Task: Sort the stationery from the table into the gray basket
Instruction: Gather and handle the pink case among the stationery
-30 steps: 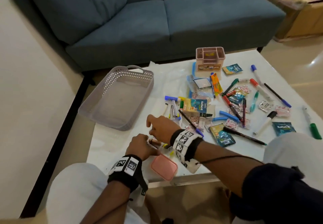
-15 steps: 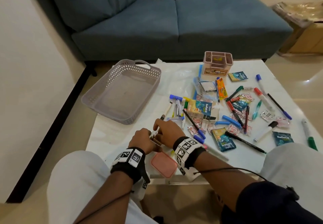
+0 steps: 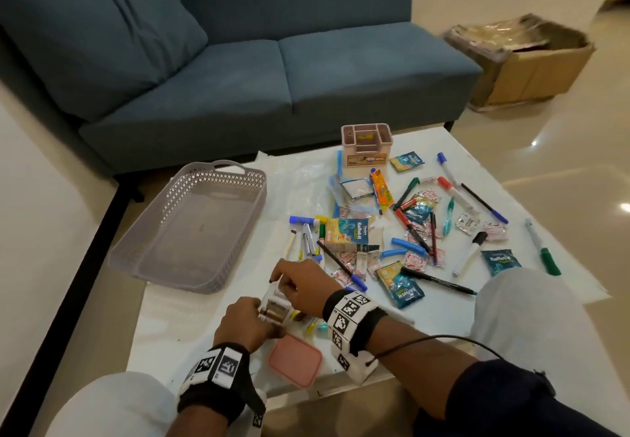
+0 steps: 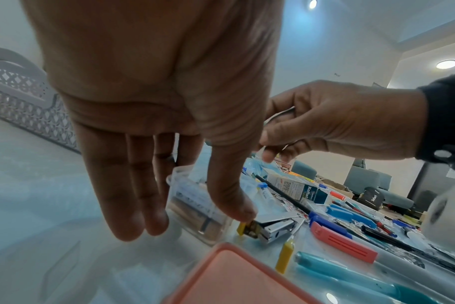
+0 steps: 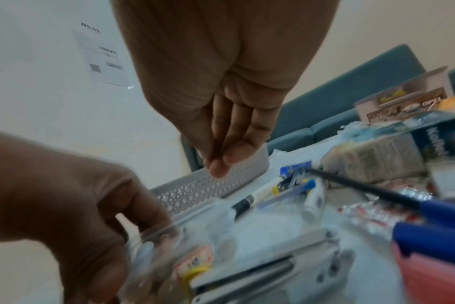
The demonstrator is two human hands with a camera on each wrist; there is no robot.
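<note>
The gray basket (image 3: 218, 171) stands empty at the table's left. Near the front edge my left hand (image 3: 245, 317) grips a small clear plastic box (image 3: 272, 310) holding small items, fingers on one side and thumb on the other (image 4: 190, 216). My right hand (image 3: 296, 283) is at the box's far end, thumb pressed to fingertips (image 5: 218, 164), pinching a thin clear piece (image 4: 278, 115). Whether that piece belongs to the box I cannot tell. A metal stapler (image 4: 273, 226) lies against the box. Pens, markers and packets (image 3: 409, 232) litter the table's right half.
A pink lid (image 3: 295, 361) lies at the front edge between my wrists. A pink desk organiser (image 3: 366, 145) stands at the table's back. A blue sofa (image 3: 272, 78) is behind the table, and a cardboard box (image 3: 531, 68) sits on the floor at the right.
The clear box now shows between my hands, with the left hand gripping it. My right hand has drawn in to its far end. My head has tilted up.
</note>
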